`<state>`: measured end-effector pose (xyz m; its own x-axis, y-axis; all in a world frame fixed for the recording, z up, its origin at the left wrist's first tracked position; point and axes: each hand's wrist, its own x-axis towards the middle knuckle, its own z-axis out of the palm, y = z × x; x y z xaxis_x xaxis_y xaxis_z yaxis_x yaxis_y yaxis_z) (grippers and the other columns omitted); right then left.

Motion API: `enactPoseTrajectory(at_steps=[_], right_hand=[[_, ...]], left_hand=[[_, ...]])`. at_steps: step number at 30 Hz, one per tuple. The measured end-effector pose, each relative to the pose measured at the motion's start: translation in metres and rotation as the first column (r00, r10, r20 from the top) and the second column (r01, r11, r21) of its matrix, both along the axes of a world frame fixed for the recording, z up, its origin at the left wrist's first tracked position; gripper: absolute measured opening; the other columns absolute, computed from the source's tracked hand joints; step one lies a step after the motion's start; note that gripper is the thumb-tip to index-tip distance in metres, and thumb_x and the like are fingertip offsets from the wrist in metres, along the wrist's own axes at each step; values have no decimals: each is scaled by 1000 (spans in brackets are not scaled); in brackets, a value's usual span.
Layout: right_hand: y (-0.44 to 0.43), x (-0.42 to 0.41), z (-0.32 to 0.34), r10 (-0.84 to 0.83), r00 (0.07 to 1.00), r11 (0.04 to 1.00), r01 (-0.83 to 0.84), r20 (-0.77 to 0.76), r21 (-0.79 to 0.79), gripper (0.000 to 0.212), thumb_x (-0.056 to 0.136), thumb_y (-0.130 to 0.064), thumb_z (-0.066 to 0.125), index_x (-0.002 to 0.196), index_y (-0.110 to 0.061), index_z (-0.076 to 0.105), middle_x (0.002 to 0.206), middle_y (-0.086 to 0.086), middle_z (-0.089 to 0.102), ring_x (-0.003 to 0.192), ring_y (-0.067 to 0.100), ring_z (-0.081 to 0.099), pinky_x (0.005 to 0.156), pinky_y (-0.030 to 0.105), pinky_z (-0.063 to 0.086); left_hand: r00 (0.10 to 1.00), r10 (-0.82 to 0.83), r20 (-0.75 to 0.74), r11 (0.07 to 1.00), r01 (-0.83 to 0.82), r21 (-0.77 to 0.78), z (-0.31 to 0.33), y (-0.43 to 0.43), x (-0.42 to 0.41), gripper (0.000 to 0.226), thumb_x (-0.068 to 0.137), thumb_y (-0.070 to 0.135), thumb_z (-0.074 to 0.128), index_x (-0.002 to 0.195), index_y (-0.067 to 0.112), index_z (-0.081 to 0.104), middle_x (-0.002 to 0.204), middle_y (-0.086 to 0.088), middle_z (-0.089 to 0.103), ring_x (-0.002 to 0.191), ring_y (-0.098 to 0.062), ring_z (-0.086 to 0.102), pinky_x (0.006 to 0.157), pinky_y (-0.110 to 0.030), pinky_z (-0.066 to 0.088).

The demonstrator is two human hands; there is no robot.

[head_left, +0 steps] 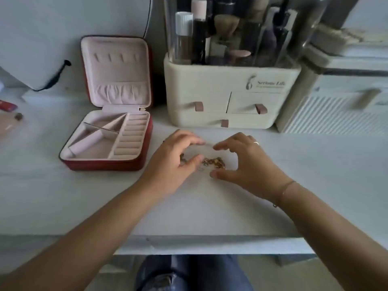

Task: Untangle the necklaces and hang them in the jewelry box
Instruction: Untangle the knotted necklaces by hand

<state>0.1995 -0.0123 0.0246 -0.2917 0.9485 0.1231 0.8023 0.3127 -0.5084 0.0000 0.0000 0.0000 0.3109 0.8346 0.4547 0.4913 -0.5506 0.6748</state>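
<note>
Gold-toned tangle of chain necklaces (214,162): lies on white table (294,185), between both hands. Left hand (174,162): fingers curled, thumb tip touching the tangle's left end; whether it pinches a chain cannot be told. Right hand (245,162): arched over the tangle's right side, thumb on the table below it, fingers spread, gripping nothing visible. Red square jewelry box with pink lining (111,131): lid open, left of the hands. Cream cosmetics organiser with drawers (231,95): behind the hands.
</note>
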Motion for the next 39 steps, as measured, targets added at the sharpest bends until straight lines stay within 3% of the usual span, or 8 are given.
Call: enactPoseTrajectory(at_steps=[7,13,16,19,22,29,33,39], right_hand=[[-24,0,-8,-169,985,985,170,-41,29,39,78,-38,73,111,-20,64,101,-3,50,104,18,49,93,28,39],[-19,-2,-15,-184,978,977,193,-104,89,11,81,-32,71,89,-25,70,91,-2,54,92,18,52,78,24,39],[-11,-3,-11,-132,991,986,134,-23,98,10,84,-29,68,89,-21,70,91,-2,55,90,16,52,77,23,39],[0,0,-3,-64,998,997,64,0,46,15,87,-28,64,90,-14,69,89,-1,59,84,14,56,75,24,43],[14,3,11,-46,972,996,27,-231,-82,18,92,-21,57,88,-7,68,82,3,67,70,9,59,68,27,46],[49,8,42,-21,740,961,-171,-673,-217,24,97,-14,44,84,-2,59,83,16,59,62,18,55,57,27,42],[56,10,36,-82,608,921,-257,-790,-294,25,98,-15,42,86,-2,59,83,14,59,63,21,58,53,27,44],[46,2,31,-26,591,898,-340,-806,-278,22,97,-15,45,90,0,60,72,7,61,60,15,54,52,23,45]], left_hand=[[991,59,-117,996,-51,73,1,-4,3,23,83,19,71,105,15,68,107,5,60,107,-17,57,93,-30,42],[986,30,-163,999,-22,49,3,-6,7,30,82,23,72,111,16,67,111,5,61,109,-13,53,87,-26,45],[969,-8,-247,1000,9,4,5,-1,9,39,79,30,76,115,17,67,114,3,62,111,-15,51,94,-30,42],[952,-61,-300,996,36,-86,11,9,14,44,75,32,78,115,22,66,114,10,62,110,-6,49,93,-17,35],[985,-154,-73,954,129,-272,22,18,21,35,76,19,79,108,20,67,102,9,67,94,0,57,79,-4,40],[865,-98,493,779,375,-503,29,40,18,22,80,-2,66,99,10,66,91,-8,70,84,-16,67,87,-28,54],[857,-84,509,750,391,-533,25,33,18,15,84,5,63,97,10,68,77,-1,69,74,-13,66,84,-29,53],[895,-29,445,792,293,-536,30,23,25,36,67,29,74,98,12,66,82,6,71,81,-6,65,84,-26,51]])
